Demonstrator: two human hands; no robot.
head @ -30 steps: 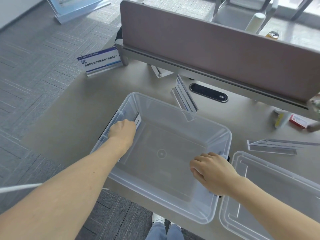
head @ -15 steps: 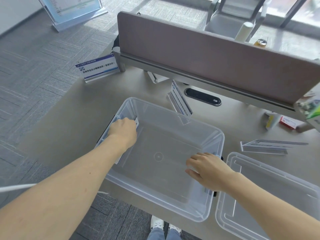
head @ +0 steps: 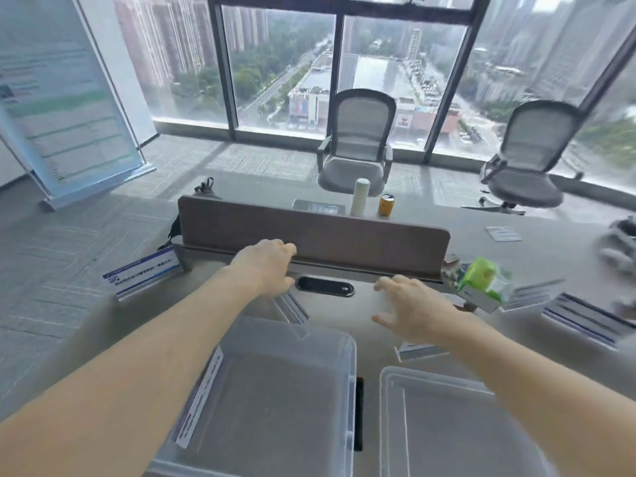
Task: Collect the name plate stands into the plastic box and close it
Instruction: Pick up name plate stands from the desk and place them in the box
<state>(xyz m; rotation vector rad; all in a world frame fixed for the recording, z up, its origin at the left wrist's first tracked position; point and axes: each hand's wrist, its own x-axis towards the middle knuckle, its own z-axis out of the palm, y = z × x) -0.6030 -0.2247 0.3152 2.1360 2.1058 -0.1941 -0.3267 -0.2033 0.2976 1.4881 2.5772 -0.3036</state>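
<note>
Left hand (head: 266, 266): upper centre of the frame, reaching over the desk toward the divider, fingers (head: 287, 247) loosely curled, nothing in them
Right hand (head: 411, 309): right of centre, palm down above the desk, fingers spread wide, holding nothing
Plastic box (head: 349, 373): lower centre, open, clear walls, under the left forearm
Stand in the box (head: 201, 397): one name plate stand leaning against the left inner wall, white with a blue strip
Lid (head: 444, 421): lower right, lying flat on the desk just beside the box, apart from it by a narrow gap
Stand behind the box (head: 292, 308): tilted stand at the box's far rim, just below the left hand; blurred
Stand at left (head: 142, 273): upright at the desk's left edge, beside the divider's end, blue and white label facing the camera
Stand under right hand (head: 418, 351): lying low on the desk, between the right wrist and the lid
Stands at right (head: 581, 320): at least two more on the right side of the frame, blurred
Divider (head: 344, 239): brown panel across the middle of the desk
Cable port (head: 325, 287): dark oval slot in the desk between the two hands
Green carton (head: 480, 284): right of the right hand, blurred
Desk (head: 103, 325): grey-beige surface
</note>
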